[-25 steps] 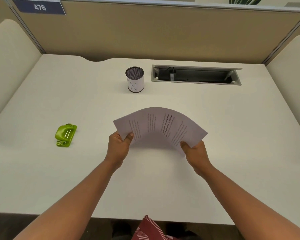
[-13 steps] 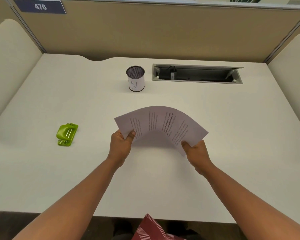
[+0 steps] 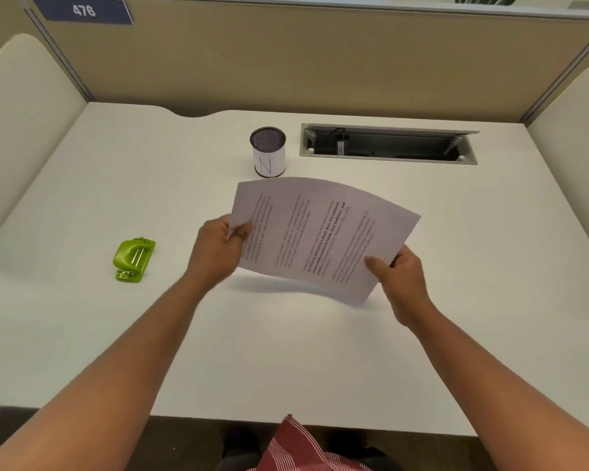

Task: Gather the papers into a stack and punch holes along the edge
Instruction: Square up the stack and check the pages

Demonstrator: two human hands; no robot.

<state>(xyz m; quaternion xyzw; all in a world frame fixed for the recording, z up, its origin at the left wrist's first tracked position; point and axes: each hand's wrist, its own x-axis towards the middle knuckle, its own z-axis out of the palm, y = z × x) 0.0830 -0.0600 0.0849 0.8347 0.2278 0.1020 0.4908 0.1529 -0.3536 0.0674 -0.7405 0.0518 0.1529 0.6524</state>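
A stack of printed white papers [image 3: 323,236] is held above the middle of the white desk [image 3: 286,351], bowed upward, with its shadow below it. My left hand [image 3: 218,251] pinches the stack's left edge, thumb on top. My right hand [image 3: 400,283] grips the near right corner. A small green hole punch [image 3: 133,259] lies on the desk to the left, well apart from both hands.
A mesh pen cup [image 3: 268,151] with a white label stands just behind the papers. An open cable tray [image 3: 388,144] is set into the desk at the back right. Beige partition walls [image 3: 286,62] close off the back and both sides.
The papers have risen a little off the desk and tilted more toward me, with less bow than before. Both hands kept their grip. The hole punch has not moved.
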